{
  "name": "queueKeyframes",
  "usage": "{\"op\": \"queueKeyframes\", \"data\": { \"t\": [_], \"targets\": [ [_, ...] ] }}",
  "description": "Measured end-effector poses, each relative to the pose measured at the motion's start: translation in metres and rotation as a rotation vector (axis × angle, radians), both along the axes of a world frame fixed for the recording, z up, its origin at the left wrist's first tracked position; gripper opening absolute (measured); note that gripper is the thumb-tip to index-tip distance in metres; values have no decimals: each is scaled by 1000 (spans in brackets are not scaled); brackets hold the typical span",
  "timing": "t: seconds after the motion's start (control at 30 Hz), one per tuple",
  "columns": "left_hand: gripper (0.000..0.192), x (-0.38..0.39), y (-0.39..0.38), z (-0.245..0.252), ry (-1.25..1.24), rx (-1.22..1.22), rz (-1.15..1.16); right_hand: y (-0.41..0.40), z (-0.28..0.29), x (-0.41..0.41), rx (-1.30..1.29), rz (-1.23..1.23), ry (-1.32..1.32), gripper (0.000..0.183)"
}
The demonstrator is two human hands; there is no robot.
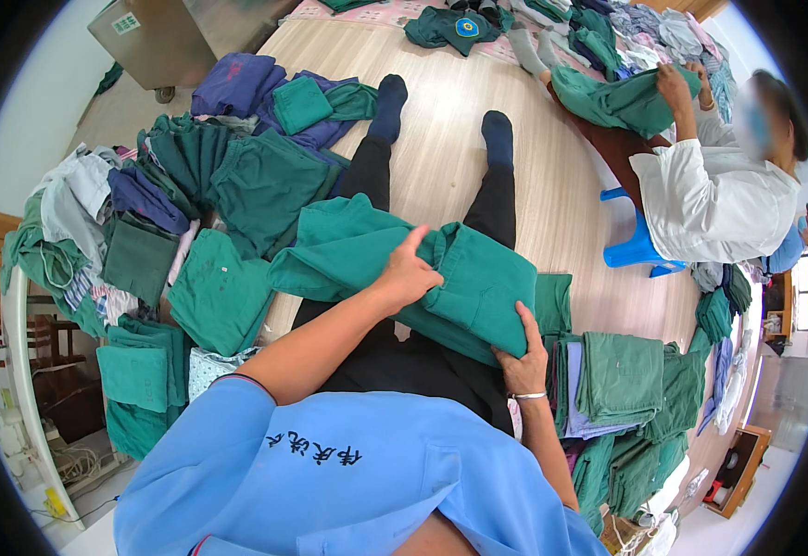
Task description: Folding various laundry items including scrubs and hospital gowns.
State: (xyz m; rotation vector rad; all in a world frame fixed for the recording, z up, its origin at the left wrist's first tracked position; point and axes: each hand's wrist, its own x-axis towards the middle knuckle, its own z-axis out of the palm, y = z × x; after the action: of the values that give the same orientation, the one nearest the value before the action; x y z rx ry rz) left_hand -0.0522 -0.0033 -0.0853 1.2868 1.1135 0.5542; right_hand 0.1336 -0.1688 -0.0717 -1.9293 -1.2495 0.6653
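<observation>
A green cloth garment [355, 243], partly folded, lies across my lap. At its right end a patch pocket shows on the folded part. My left hand [411, 274] rests on top near the middle of the cloth, its index finger extended. With my right hand [525, 347] I hold the folded right end by its lower corner, the thumb and fingers at the edge. A bright green folded garment [220, 292] lies on the left, close to the loose end of the cloth.
Piles of green and dark blue garments [265, 187] lie at the left. Folded green and lilac garments [619, 375] are stacked at the right. A person in a white top [717, 201] sits at the upper right on a blue plastic stool [630, 243], holding green cloth. A metal box [154, 42] on casters stands upper left.
</observation>
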Motion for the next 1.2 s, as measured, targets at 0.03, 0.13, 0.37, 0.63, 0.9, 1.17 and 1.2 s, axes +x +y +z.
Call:
{"op": "queueKeyframes", "data": {
  "t": [0.03, 0.13, 0.37, 0.63, 0.9, 1.17, 1.2],
  "targets": [
    [68, 6, -6, 16, 59, 156, -26, -5, 5, 6, -2, -66, -21, 65],
    [54, 13, -18, 55, 198, 917, -249, -3, -15, 23, 125, 16, -179, 60],
    [43, -6, -53, -11, 442, 717, -624, 14, 12, 23, 246, -103, 51, 54],
    [16, -49, 3, -10, 212, -12, -533, 111, 73, -46, 423, 291, -173, 55],
    [34, -146, 30, -21, -528, -463, 257, 167, 6, -156, 80, 826, 301, 52],
    [50, -185, 42, -34, -544, -307, 521, 180, 3, -180, 243, 811, -223, 91],
    [50, -190, 42, -39, -546, -310, 522, 184, 9, -185, 198, 856, -242, 95]
  ]
}}
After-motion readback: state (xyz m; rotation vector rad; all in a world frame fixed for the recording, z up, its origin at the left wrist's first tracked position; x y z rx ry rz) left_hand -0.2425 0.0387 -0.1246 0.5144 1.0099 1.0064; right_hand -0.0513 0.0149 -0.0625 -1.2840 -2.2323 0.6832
